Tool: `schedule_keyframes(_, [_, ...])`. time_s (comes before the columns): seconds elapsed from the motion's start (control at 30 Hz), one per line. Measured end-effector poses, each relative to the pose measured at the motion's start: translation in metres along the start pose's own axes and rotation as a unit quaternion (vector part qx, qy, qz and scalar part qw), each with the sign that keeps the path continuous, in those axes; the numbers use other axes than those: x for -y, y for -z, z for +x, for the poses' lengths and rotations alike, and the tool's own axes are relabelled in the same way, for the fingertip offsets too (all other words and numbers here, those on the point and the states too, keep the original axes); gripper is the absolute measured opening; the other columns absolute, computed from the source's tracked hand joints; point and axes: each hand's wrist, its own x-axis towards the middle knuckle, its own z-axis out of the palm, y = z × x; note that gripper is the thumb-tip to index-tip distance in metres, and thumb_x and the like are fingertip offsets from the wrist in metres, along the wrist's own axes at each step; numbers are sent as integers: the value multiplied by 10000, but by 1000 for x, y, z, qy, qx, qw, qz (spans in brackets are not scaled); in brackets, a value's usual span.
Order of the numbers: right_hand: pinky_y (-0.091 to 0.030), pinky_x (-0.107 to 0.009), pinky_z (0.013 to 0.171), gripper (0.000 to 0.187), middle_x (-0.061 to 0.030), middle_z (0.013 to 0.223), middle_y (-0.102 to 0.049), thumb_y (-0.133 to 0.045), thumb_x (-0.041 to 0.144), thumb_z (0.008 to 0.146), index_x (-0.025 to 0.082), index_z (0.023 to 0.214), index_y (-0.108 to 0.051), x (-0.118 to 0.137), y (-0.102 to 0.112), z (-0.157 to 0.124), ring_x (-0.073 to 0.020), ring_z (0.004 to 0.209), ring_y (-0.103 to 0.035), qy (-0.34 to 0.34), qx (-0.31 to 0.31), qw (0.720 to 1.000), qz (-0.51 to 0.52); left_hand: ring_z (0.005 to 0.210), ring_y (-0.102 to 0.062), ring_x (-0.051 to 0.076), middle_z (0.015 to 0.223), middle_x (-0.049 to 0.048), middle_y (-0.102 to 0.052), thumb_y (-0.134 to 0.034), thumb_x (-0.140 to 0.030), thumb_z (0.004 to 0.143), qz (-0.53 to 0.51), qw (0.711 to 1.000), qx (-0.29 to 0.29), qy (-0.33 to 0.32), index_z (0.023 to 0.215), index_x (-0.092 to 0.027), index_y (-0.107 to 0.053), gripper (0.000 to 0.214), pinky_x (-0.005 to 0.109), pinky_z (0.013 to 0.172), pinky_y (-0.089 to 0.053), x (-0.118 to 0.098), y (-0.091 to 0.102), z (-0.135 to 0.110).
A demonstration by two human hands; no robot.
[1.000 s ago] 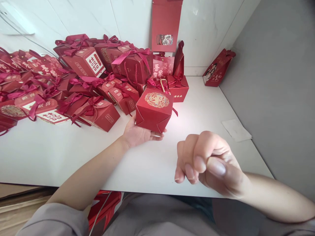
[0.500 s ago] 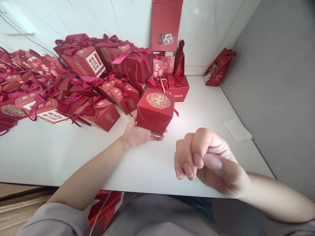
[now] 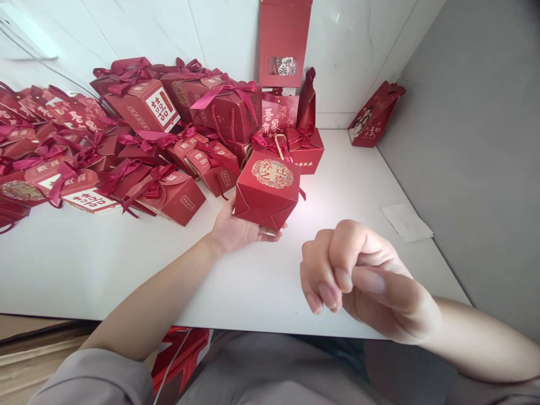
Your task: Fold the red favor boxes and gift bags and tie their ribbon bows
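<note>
My left hand reaches across the white table and cradles a red gift box from below, palm up, fingers under its base. The box has a round gold emblem on its side and a gold cord handle on top, and it is tilted. My right hand hovers above the table's front right part, fingers curled into a loose fist with the thumb pressed against them; nothing shows in it.
Several red gift boxes with magenta ribbons are heaped at the back left. A tall red bag leans on the back wall. Another red bag rests against the grey right wall. A white paper slip lies at the right.
The held box has tipped and shifted slightly right. My right hand has curled a little tighter and drifted slightly; otherwise nothing moved.
</note>
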Motion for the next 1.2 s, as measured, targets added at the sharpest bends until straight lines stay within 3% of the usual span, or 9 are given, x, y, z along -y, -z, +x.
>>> schedule_keyframes(0.17, [-383,-265,569,160,21,729,-470,-589,243,907,229,830,-450,1,-1,1,-126,637,-456,-12,1,1000,-6,1023,-649,334,1175,182,-673,-222,-715,906,-32,999,1,-2,1321,-128,-570,799,461,943,-432,1,0,0])
schedule_keyframes(0.4, [-373,-259,542,178,28,704,-441,-566,241,918,240,808,-426,-1,-2,2,-127,611,-428,7,14,1000,-26,1044,-644,335,1168,160,-682,-229,-746,895,-34,999,-2,1,1321,-142,-571,814,453,937,-440,3,1,0])
schedule_keyframes(0.63, [-395,-254,519,209,43,672,-422,-580,220,912,266,853,-385,5,-5,2,-133,583,-457,-34,-2,999,-13,1081,-636,340,1181,176,-682,-288,-717,892,-34,999,-9,-4,1293,-134,-582,766,434,896,-468,4,3,2])
schedule_keyframes(0.93, [-422,-264,533,248,44,637,-446,-574,218,916,264,813,-353,9,-5,4,-140,584,-487,-37,-5,999,-32,1079,-635,323,1281,165,-641,-346,-730,886,-47,999,8,-7,1322,-152,-571,758,415,902,-465,4,1,1])
schedule_keyframes(1.2, [-422,-249,461,274,63,579,-360,-602,244,855,272,783,-338,16,-4,7,-131,487,-384,-80,-36,995,40,1015,-650,327,1203,188,-664,-253,-753,893,-6,1000,7,-3,1320,-109,-558,831,430,899,-450,3,1,1])
